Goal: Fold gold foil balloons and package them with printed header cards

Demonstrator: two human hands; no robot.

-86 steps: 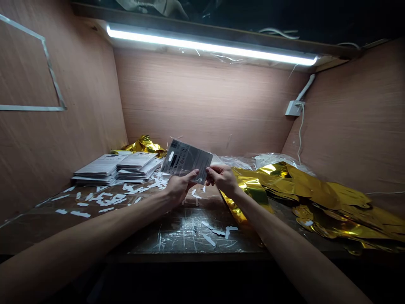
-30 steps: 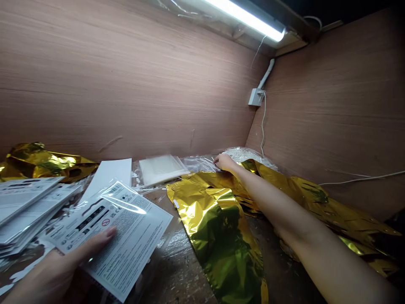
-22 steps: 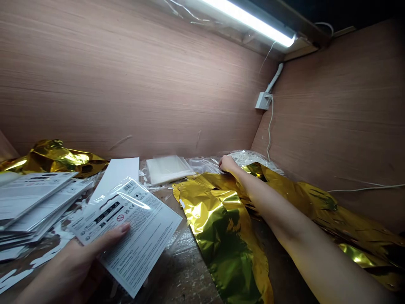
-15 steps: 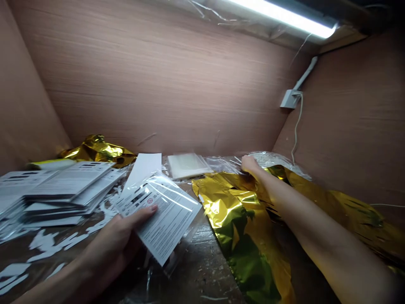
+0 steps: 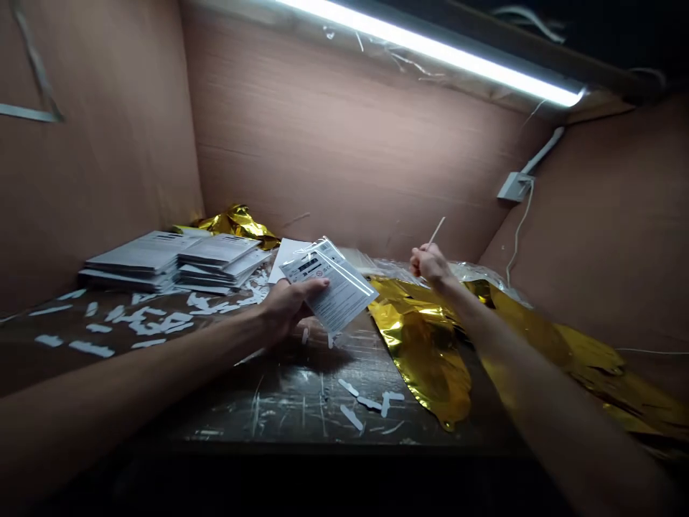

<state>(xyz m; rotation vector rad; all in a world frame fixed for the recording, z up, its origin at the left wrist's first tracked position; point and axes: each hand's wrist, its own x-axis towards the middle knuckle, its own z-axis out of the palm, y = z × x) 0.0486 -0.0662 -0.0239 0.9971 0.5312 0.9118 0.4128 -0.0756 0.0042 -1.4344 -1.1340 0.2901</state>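
**View from head height, looking forward and down**

The left hand (image 5: 288, 310) is partly open, palm up, and grips a printed card in a clear plastic sleeve (image 5: 329, 291). The fingers support the card from below, the thumb lies across its printed face, and the card is tilted and held above the middle of the worktop (image 5: 301, 424). Well to the right, the right hand (image 5: 429, 264) is closed in a pinch on a thin white strip (image 5: 436, 230), which stands up from the fingers and leans to the right.

Just behind the right hand lies a clear plastic film (image 5: 476, 271), and a sheet of gold metallic foil (image 5: 425, 337) spreads in front of and to the right of it. At the left, stacks of printed cards (image 5: 161, 257) rest on the worktop among scattered white paper strips (image 5: 145, 323); a smaller group of white strips (image 5: 366, 402) lies nearer the front edge. A white sheet (image 5: 285, 258) lies just behind the sleeved card, and crumpled gold foil (image 5: 237, 224) sits against the back wall panel (image 5: 349, 158). Above is a lit LED bar (image 5: 430, 50). A white junction box (image 5: 511, 187) with a white cable (image 5: 519, 230) is mounted at the right.
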